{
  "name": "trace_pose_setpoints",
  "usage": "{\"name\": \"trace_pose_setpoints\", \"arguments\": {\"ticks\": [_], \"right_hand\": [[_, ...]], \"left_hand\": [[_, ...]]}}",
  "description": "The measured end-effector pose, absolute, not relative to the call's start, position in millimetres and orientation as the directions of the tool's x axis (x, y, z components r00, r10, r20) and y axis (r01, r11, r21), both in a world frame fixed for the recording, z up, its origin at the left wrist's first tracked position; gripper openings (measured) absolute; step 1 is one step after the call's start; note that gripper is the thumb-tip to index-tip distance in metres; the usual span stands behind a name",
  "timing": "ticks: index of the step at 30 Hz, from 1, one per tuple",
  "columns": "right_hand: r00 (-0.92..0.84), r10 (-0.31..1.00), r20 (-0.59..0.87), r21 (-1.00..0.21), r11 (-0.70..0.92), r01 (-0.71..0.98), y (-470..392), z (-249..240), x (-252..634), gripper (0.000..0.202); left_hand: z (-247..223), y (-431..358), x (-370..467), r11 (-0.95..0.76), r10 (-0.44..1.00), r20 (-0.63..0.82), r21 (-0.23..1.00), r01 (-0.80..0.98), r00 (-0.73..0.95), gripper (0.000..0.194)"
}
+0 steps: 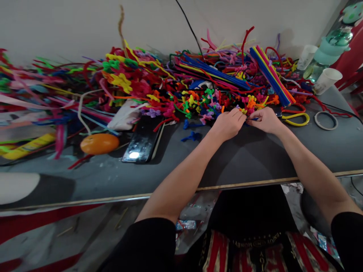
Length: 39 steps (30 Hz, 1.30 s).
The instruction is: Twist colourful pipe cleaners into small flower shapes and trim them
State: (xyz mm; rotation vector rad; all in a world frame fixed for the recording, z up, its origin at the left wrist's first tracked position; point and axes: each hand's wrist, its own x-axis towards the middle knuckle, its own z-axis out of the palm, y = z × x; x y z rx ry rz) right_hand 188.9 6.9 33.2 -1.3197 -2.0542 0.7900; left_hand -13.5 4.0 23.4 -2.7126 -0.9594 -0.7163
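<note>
My left hand (pixel 229 124) and my right hand (pixel 266 120) meet at the front edge of a heap of pipe cleaners, fingers closed in a pinch. Between the fingertips a bit of blue pipe cleaner (pixel 251 119) shows; the fingers hide most of it. A twisted blue pipe-cleaner shape (pixel 192 136) lies on the grey table (pixel 244 158) to the left of my left hand, with a smaller blue piece (pixel 185 124) behind it. Small flower-like pipe-cleaner shapes (pixel 208 96) in several colours are piled just beyond my hands.
Bundled straight pipe cleaners (pixel 270 77) rest on the heap. To the right are yellow-handled scissors (pixel 296 119), a tape roll (pixel 326 121), a paper cup (pixel 327 81) and a green bottle (pixel 326 53). A phone (pixel 143 139) and an orange oval object (pixel 100 144) lie left.
</note>
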Motion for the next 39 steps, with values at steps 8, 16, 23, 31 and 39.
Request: {"name": "trace_pose_setpoints", "arguments": {"ticks": [8,16,23,31,39], "right_hand": [[-0.444,0.795,0.413,-0.241,0.566,0.789,-4,36,178,0.027],[-0.512,0.759,0.401,-0.240,0.627,0.742,-8,44,184,0.035],[-0.380,0.789,0.482,-0.345,0.570,0.745,-8,37,180,0.027],[-0.216,0.855,0.472,-0.608,0.493,0.622,-5,31,180,0.021],[-0.230,0.869,0.438,-0.679,0.488,0.549,-6,34,175,0.023]], "left_hand": [[15,11,-12,-0.482,0.876,0.391,0.667,0.568,0.283,0.023],[22,25,-24,0.273,0.803,-0.256,0.961,0.049,0.538,0.031],[23,22,-24,0.152,0.879,-0.169,0.986,0.075,0.445,0.026],[25,6,-17,-0.634,0.773,0.545,0.647,0.422,0.326,0.020],[27,5,-5,-0.120,0.974,0.074,0.970,0.213,0.214,0.030]]}}
